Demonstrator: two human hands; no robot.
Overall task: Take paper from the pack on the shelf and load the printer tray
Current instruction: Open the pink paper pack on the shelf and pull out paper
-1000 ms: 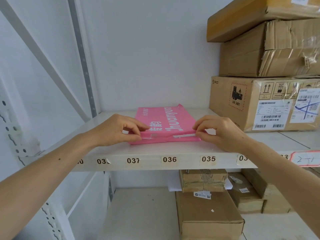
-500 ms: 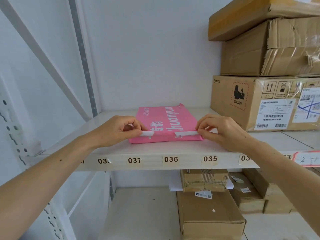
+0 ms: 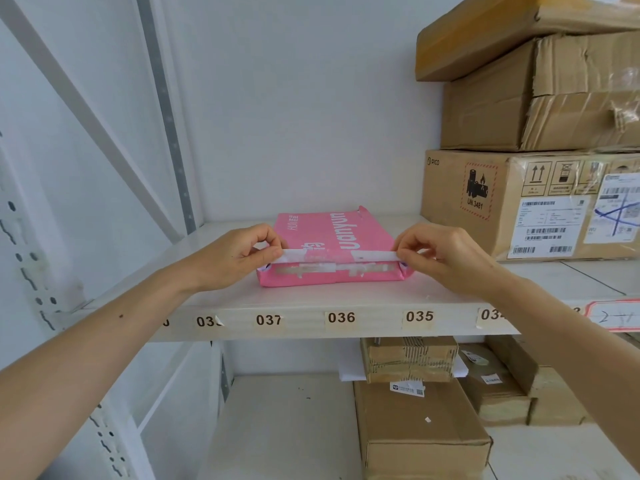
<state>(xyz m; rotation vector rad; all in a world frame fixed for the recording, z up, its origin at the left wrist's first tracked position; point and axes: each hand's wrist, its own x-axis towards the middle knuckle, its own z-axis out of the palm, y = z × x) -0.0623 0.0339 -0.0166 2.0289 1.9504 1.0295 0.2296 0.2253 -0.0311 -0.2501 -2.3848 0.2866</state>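
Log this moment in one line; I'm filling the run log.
stage: opening pack | left hand, right hand: pinching end flap | pink paper pack: on shelf

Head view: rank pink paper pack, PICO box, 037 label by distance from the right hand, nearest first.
1. Pink paper pack: the right hand pinches its white flap, touching.
2. PICO box: just right of the hand, further back on the shelf.
3. 037 label: on the shelf's front edge, far to the left, below the left hand.

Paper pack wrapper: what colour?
Pink with white lettering, on the paper pack; head view.
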